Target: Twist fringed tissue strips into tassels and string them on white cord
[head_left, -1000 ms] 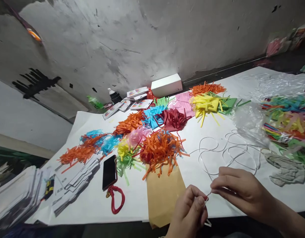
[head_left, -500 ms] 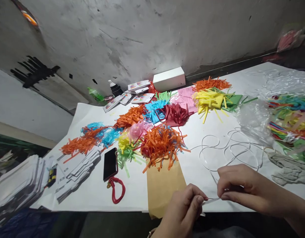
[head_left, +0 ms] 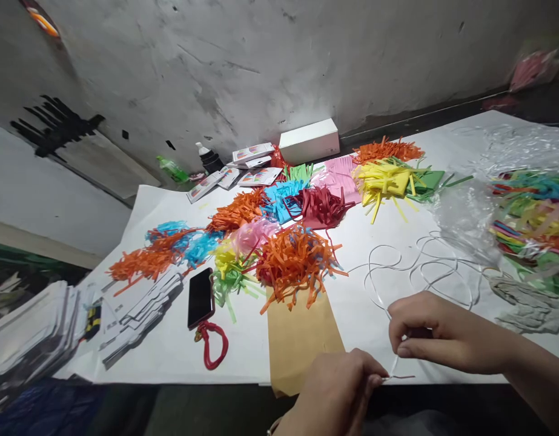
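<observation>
- The white cord (head_left: pixel 394 367) is between the left hand (head_left: pixel 338 387) and the right hand (head_left: pixel 436 333), near the front edge of the table (head_left: pixel 238 369); its short stretch goes steeply from the left fingertips up to the right thumb.
- One thin reddish end (head_left: pixel 404 376) points to the right from the left fingertips; the left hand is the nearer one.
- The left hand pinches the cord; the right is curled, and I judge that it grips the cord too, though fingers cover the contact.
- Behind the right hand, the cord lies in loose loops.
- I count four orange fringe bunches (head_left: pixel 300 266), one phone (head_left: pixel 200 297), one brown envelope (head_left: pixel 301 339), one white box (head_left: pixel 309 140).
</observation>
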Demonstrator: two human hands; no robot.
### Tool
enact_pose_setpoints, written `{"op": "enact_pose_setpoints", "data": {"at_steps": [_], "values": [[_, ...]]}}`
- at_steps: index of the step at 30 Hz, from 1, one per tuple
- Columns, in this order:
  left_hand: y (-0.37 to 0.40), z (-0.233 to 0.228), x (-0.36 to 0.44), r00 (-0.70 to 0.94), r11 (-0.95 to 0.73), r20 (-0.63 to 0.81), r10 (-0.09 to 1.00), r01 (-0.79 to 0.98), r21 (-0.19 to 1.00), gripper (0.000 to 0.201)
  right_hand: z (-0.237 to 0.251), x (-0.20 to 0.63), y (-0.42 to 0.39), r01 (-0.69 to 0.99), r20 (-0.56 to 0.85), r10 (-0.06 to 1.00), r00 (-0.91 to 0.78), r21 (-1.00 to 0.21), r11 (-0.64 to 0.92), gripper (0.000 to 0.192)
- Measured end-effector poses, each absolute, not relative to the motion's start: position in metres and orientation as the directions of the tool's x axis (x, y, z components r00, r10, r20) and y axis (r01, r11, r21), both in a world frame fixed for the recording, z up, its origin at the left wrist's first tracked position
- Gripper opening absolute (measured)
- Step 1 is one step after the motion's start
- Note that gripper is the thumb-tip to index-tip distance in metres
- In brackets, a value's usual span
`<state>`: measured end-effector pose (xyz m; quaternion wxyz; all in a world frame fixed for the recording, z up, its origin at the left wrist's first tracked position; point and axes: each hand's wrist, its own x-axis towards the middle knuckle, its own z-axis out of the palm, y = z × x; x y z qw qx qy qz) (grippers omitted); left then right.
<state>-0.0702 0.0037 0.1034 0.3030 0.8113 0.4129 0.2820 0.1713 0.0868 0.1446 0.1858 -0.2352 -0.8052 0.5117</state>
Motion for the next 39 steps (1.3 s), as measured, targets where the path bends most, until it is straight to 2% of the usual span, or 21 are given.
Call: {"op": "enact_pose_setpoints", "data": {"at_steps": [3,7,12,17,23,28,31,33,39], "values": [[0.004,0.103,-0.069,0.523,-0.493,0.186,0.832,0.542,0.681,0.036,0.142,0.167,0.088,0.185,0.072,0.582,-0.810,-0.910,0.370,0.016],[0.005,0.107,-0.069,0.548,-0.469,0.130,0.826,0.542,0.697,0.036,0.134,0.162,0.087,0.163,0.085,0.625,-0.776,-0.930,0.330,0.017],[0.006,0.109,-0.072,0.540,-0.445,0.167,0.825,0.439,0.780,0.033,0.120,0.156,0.083,0.121,0.084,0.670,-0.737,-0.960,0.253,0.024],[0.009,0.107,-0.072,0.518,-0.339,0.134,0.845,0.324,0.883,0.030,0.107,0.155,0.077,0.068,0.102,0.717,-0.690,-0.976,0.205,0.032],[0.009,0.113,-0.071,0.510,-0.245,0.027,0.860,0.366,0.898,0.037,0.104,0.166,0.073,0.026,0.195,0.706,-0.681,-0.957,0.289,0.026],[0.007,0.117,-0.070,0.510,-0.212,-0.031,0.859,0.411,0.887,0.036,0.121,0.163,0.066,0.066,0.148,0.668,-0.730,-0.957,0.284,0.032],[0.006,0.118,-0.069,0.506,-0.176,-0.067,0.860,0.416,0.892,0.034,0.131,0.158,0.064,0.131,0.146,0.626,-0.766,-0.918,0.375,0.021],[0.007,0.120,-0.069,0.491,-0.124,-0.098,0.865,0.400,0.908,0.035,0.134,0.157,0.064,0.157,0.160,0.633,-0.758,-0.896,0.415,0.015],[0.009,0.120,-0.068,0.479,0.040,-0.170,0.861,0.270,0.962,0.036,0.133,0.161,0.064,0.146,0.188,0.622,-0.760,-0.883,0.446,0.014]]}}
